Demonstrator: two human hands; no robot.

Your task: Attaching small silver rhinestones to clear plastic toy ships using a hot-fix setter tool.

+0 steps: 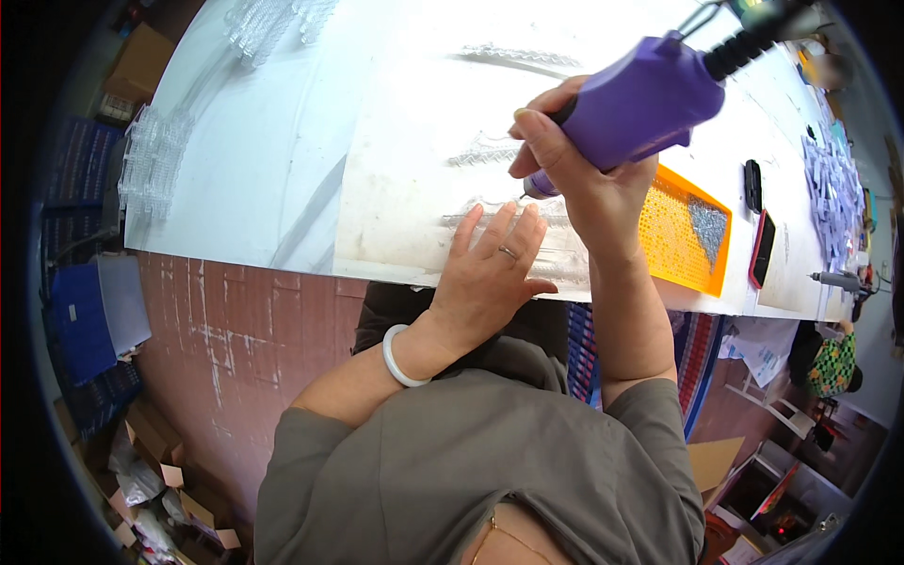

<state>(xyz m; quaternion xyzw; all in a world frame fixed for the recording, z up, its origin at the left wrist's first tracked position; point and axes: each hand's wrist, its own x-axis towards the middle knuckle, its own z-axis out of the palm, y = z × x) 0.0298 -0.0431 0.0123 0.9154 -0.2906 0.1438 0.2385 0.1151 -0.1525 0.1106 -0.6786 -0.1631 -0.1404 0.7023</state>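
My right hand is closed around a purple electric screwdriver, with a black cable running from its upper end. The driver's tip points down and left, close to my left fingertips. My left hand lies flat with fingers stretched over a clear plastic piece at the table's near edge; my fingers hide part of it. Whether the tip touches a screw is too small to tell. Two more clear pieces lie farther back: a nearer strip and a farther strip.
An orange perforated tray with small metal screws stands right of my right forearm. Beyond it are a phone and a black case. Clear plastic stacks line the left; pale strips lie far right, near another person.
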